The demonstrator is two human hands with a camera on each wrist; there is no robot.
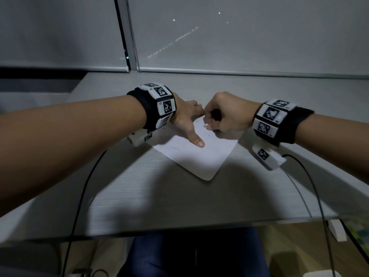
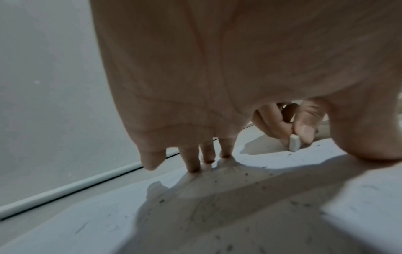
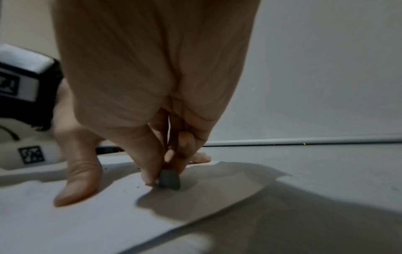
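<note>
A white sheet of paper [image 1: 199, 156] lies at an angle on the grey desk [image 1: 139, 192]. My left hand [image 1: 189, 124] lies flat on it, with straight fingers [image 2: 191, 159] and a spread thumb [image 3: 80, 180] pressing the sheet down. Just to its right, my right hand [image 1: 211, 124] pinches a small white eraser [image 1: 205, 125] between thumb and fingers. The eraser [image 2: 294, 144] stands on its tip against the paper [image 2: 272, 158]. In the right wrist view the eraser [image 3: 169, 178] looks dark in shadow on the paper [image 3: 65, 223]. Dark crumbs speckle the sheet.
The desk backs onto a window with lowered grey blinds [image 1: 239, 37] and a sill rail [image 1: 219, 71]. Black cables [image 1: 79, 196] [image 1: 319, 196] run from both wrist cameras over the desk's front edge [image 1: 179, 228]. A dark-clad lap shows below.
</note>
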